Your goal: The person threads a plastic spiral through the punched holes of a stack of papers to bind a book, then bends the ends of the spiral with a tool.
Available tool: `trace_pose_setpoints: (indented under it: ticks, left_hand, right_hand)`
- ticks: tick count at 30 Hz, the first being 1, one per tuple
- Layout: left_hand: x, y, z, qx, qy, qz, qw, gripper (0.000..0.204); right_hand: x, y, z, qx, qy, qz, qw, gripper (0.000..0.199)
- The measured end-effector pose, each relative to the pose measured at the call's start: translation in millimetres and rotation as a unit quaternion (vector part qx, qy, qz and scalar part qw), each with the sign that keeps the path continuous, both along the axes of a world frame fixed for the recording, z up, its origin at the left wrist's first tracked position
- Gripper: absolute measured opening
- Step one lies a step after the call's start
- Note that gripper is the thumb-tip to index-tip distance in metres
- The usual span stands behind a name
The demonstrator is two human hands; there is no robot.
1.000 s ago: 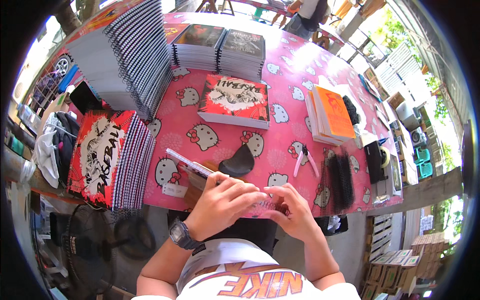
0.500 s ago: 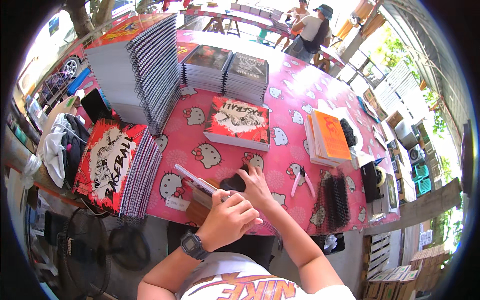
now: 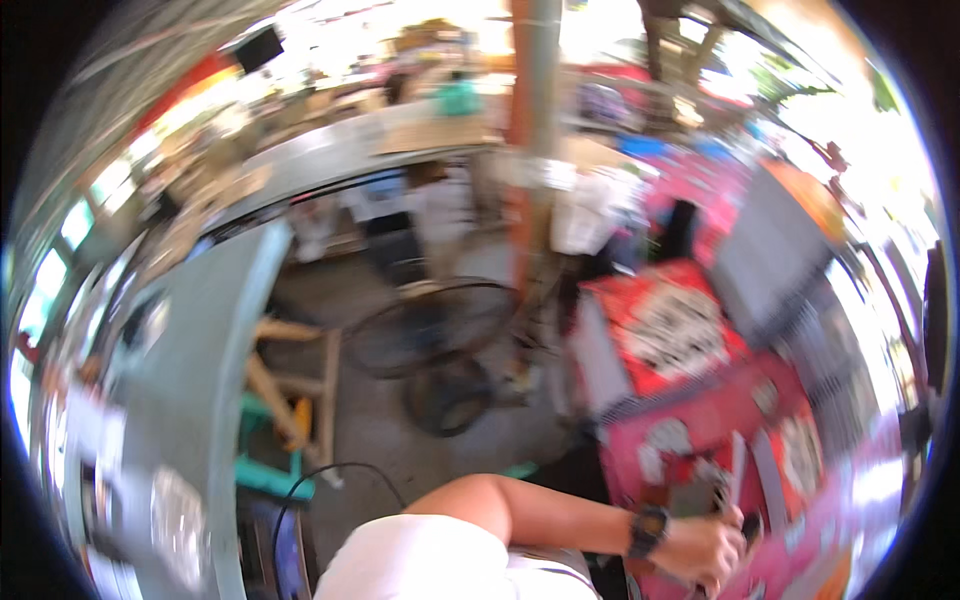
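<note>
My left hand (image 3: 700, 550), with a dark watch on its wrist, reaches over the pink patterned table (image 3: 715, 400) at the lower right. Its fingers are curled closed, but blur hides what is in them. Just beyond them stands a thin, white-edged item (image 3: 738, 465), possibly a book; whether I grip it does not show. A stack of red-covered books (image 3: 670, 325) lies past it, and another red-covered book (image 3: 800, 450) is to its right. Behind rises a tall stack of thick books (image 3: 770, 250). I see no right hand here.
A black fan (image 3: 430, 330) stands on the floor left of the pink table, beside an upright post (image 3: 535, 200). Farther left are a pale blue-grey tabletop (image 3: 190, 400), a teal stool (image 3: 270, 480) and a dark chair (image 3: 395, 245).
The view has swung sharply left and blurred. The pink table has shifted to the right side, and my right hand, which was touching a dark object, has left the picture.
</note>
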State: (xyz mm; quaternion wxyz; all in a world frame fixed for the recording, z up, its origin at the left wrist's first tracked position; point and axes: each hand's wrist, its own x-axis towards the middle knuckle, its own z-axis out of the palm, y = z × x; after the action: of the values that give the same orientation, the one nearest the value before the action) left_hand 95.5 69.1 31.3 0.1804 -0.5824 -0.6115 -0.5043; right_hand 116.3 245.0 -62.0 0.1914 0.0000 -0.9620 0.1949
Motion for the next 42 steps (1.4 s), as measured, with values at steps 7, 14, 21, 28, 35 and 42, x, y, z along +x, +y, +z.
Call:
trace_pose_setpoints:
  ticks: [7,14,21,28,35,42]
  left_hand:
    - [-13,14,-33,-0.089,0.11,0.153,0.978,0.017]
    - [-26,5,-34,-0.115,0.11,0.196,0.968,0.017]
    - [-31,-4,-32,-0.123,0.101,0.219,0.963,0.017]
    - [-29,-7,-31,-0.118,0.097,0.224,0.963,0.017]
    - [-32,2,-27,-0.113,0.096,0.205,0.968,0.017]
    - [-17,20,-25,-0.094,0.087,0.139,0.982,0.018]
  right_hand:
    - [-67,-24,-21,-0.031,-0.018,0.087,0.996,0.055]
    - [-112,-57,-30,-0.059,-0.035,0.139,0.988,0.053]
    - [-133,-77,-35,-0.076,-0.051,0.158,0.983,0.051]
    - [-140,-82,-40,-0.095,-0.062,0.163,0.98,0.049]
    - [-146,-68,-43,-0.133,-0.057,0.148,0.978,0.048]
    - [-128,-32,-49,-0.294,-0.04,0.094,0.95,0.046]
